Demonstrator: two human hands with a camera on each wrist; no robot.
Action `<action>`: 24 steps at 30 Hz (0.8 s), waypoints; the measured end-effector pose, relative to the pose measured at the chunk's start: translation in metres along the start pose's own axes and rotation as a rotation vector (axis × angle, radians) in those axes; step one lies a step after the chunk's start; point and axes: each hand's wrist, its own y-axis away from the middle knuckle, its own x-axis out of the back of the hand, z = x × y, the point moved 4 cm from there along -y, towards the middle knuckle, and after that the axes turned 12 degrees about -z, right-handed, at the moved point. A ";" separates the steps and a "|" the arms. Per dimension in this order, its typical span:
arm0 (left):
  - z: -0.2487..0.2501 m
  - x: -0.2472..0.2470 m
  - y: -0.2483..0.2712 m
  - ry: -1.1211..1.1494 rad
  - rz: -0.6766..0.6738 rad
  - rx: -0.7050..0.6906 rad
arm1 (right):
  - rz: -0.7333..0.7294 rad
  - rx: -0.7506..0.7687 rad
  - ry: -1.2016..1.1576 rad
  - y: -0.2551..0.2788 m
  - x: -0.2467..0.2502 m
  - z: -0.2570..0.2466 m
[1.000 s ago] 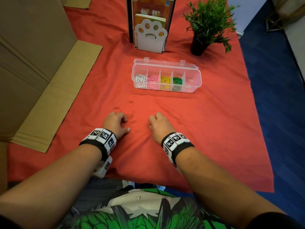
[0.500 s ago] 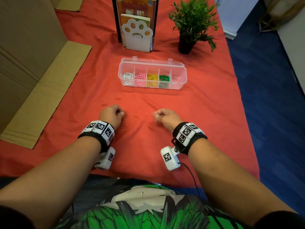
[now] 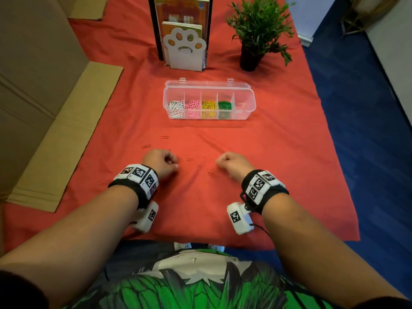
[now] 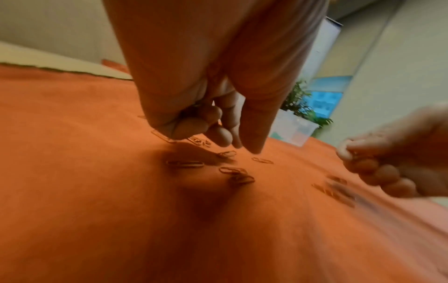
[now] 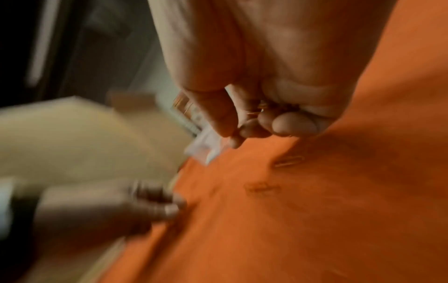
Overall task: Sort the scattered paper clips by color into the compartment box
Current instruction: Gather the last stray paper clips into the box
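Note:
Several orange paper clips (image 3: 190, 159) lie scattered on the red cloth (image 3: 289, 175) in front of me. My left hand (image 3: 171, 162) is curled over the cloth, and the left wrist view shows its fingers (image 4: 218, 134) closed on orange clips (image 4: 194, 106) in the palm. More loose clips (image 4: 185, 164) lie just under it. My right hand (image 3: 223, 159) is a fist too, holding orange clips (image 5: 259, 110) against the palm. The clear compartment box (image 3: 249, 94) stands open farther back, with white, pink, yellow and green clips in separate cells and a few orange ones in the rightmost cell.
A paw-shaped bookend (image 3: 185, 50) with books and a potted plant (image 3: 256, 34) stand behind the box. Flattened cardboard (image 3: 66, 130) covers the left side. The cloth's right edge (image 3: 330, 152) drops to a blue floor.
Both hands have closed into fists and moved apart. The right wrist has risen and turned. Several clips that lay between the hands are gone from the cloth.

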 end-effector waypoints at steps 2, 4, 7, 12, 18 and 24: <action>-0.001 -0.001 0.002 -0.235 0.004 -0.030 | 0.057 0.015 0.318 0.001 -0.011 -0.001; -0.002 -0.001 0.002 -0.337 0.026 -0.057 | 0.148 0.008 0.574 0.004 -0.022 -0.001; -0.002 -0.003 0.001 -0.406 0.039 -0.100 | 0.226 0.016 0.883 0.006 -0.038 -0.002; -0.001 -0.007 0.002 -0.470 0.014 -0.154 | 0.231 0.047 0.951 0.006 -0.052 0.001; -0.006 0.000 0.000 -0.260 -0.003 -0.158 | 0.185 0.014 0.498 -0.001 -0.027 0.002; -0.004 0.003 -0.008 0.546 -0.173 0.041 | 0.157 0.011 -0.616 0.009 0.007 0.015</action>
